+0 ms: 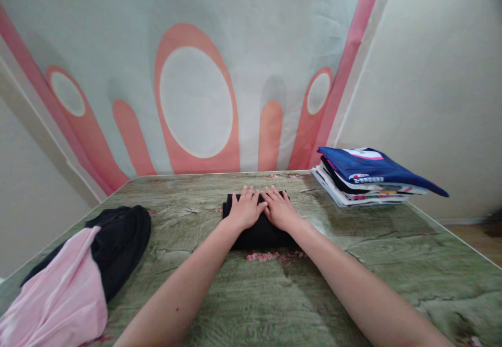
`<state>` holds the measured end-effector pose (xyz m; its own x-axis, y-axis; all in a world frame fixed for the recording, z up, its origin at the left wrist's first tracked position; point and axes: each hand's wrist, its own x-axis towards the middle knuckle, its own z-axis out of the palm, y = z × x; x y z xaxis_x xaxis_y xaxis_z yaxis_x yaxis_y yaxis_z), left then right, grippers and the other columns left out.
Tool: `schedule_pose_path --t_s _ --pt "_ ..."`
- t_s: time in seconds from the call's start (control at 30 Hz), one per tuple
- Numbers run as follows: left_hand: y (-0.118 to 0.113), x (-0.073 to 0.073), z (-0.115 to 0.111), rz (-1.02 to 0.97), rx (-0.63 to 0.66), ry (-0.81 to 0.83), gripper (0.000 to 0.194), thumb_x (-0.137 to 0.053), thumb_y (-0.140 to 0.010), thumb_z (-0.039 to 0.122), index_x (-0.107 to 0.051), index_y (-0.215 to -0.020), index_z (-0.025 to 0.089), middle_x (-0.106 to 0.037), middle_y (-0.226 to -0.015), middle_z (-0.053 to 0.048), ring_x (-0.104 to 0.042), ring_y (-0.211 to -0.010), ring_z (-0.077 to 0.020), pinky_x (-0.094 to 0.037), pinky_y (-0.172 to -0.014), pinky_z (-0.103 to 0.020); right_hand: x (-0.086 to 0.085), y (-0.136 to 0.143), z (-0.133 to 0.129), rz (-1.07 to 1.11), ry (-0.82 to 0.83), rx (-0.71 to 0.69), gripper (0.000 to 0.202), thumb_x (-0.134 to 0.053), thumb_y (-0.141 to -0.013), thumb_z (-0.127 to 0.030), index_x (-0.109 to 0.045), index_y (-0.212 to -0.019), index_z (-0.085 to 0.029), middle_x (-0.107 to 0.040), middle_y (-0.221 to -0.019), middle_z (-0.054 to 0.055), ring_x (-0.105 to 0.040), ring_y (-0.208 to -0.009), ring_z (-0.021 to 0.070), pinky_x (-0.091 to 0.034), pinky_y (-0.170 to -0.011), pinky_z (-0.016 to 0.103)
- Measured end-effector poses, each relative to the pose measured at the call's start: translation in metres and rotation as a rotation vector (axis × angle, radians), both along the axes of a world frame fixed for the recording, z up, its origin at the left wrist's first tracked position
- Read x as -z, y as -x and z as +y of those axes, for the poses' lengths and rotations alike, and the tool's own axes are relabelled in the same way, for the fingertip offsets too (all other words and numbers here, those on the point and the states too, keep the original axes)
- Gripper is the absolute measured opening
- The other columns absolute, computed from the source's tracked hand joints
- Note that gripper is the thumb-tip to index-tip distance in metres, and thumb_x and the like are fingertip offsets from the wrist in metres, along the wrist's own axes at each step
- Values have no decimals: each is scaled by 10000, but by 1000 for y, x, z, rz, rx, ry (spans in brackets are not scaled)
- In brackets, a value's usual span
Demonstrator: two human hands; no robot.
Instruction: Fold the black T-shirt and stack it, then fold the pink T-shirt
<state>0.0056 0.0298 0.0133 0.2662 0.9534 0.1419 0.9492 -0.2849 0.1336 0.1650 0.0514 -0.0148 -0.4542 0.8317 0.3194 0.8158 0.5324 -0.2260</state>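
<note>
Nearest me, at the person's left, a pale pink, soft cloth (63,294) lies loosely over a crumpled black garment (121,247), both resting on a green-grey, wood-patterned desk (235,297) printed with small pink blossoms. Two bare forearms reach forward over the middle.

Beyond, towards the desk's far edge, sits a flat, folded black fabric bundle (261,237), roughly rectangular, with layered edges showing at its left side. The left hand (245,212) and right hand (280,212) rest on it palms down, open, fingers spread and pointing away, the thumbs close together; neither grips anything. The step in hand looks like pressing or smoothing the folded layers flat. From this pose, I judge that any lift would call for fingers slipped under the bundle's edges, keeping the layers together.

Farther to the right stands a stack of folded fabrics (349,192) in white, black and patterned layers, topped by a navy-blue printed cloth (392,171) whose corner juts out rightward. Behind everything, a pale wall covering (129,17) shows coral-pink rounded shapes.
</note>
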Motion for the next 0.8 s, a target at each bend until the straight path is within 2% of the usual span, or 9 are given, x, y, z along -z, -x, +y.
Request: schedule_pose_path --t_s 0.1,0.17,0.27,0.43,0.53,0.63,0.7,0.8 --pt "-4 25 -9 111 -56 -1 601 -215 -962 543 -340 -1446 209 -285 -1520 -126 -191 -1409 -320 -147 -1073 -624 18 3 -7 -94 62 24 524 -359 -944 -370 -370 -1429 -173 -311 -1509 109 -200 -1405 281 -116 -1112 551" --pt "-1 35 -14 125 -63 -53 593 -175 -966 540 -317 -1457 240 -262 -1533 -104 -186 -1412 -305 -131 -1074 -632 23 2 -10 -108 65 28 539 -328 -954 -401 -340 -1446 -181 -284 -1522 97 -185 -1410 275 -95 -1120 540" --pt "1 41 -19 114 -59 -75 601 -168 -962 557 -319 -1456 250 -268 -1530 -100 -196 -1408 -308 -131 -1063 -650 22 2 -15 -111 71 46 545 -318 -957 -417 -322 -1455 -195 -265 -1530 84 -177 -1412 275 -88 -1122 534" --pt "9 42 -26 96 -6 -60 629 -162 -949 595 -273 -1473 264 -259 -1535 -93 -190 -1411 -295 -117 -1075 -635 17 -4 -27 -98 93 36 544 -317 -961 -438 -335 -1446 -190 -278 -1525 92 -193 -1409 273 -107 -1118 531" --pt "24 36 -16 107 135 9 599 -185 -960 572 -191 -1492 294 -229 -1548 -62 -170 -1419 -271 -119 -1083 -619 14 -19 -31 -67 88 -12 489 -320 -972 -414 -389 -1401 -191 -380 -1475 98 -285 -1376 247 -144 -1112 517" --pt "35 19 6 168 281 89 531 -263 -984 475 -155 -1488 347 -241 -1547 -20 -137 -1426 -262 -126 -1075 -630 7 -36 -35 -41 47 8 376 -324 -984 -341 -492 -1290 -204 -513 -1370 92 -446 -1263 225 -222 -1078 490" --pt "32 6 21 232 285 70 509 -384 -966 410 -266 -1458 357 -291 -1528 -24 -154 -1416 -293 -111 -1060 -656 0 -40 -43 -54 24 37 342 -337 -983 -322 -539 -1234 -207 -560 -1313 99 -505 -1193 233 -296 -1021 467" --pt "9 -6 33 266 173 -20 408 -480 -919 244 -519 -1323 273 -450 -1420 -117 -331 -1326 -338 -190 -1040 -636 -11 -30 -71 -103 5 79 352 -364 -973 -333 -586 -1193 -169 -618 -1202 150 -552 -1099 272 -361 -933 448"
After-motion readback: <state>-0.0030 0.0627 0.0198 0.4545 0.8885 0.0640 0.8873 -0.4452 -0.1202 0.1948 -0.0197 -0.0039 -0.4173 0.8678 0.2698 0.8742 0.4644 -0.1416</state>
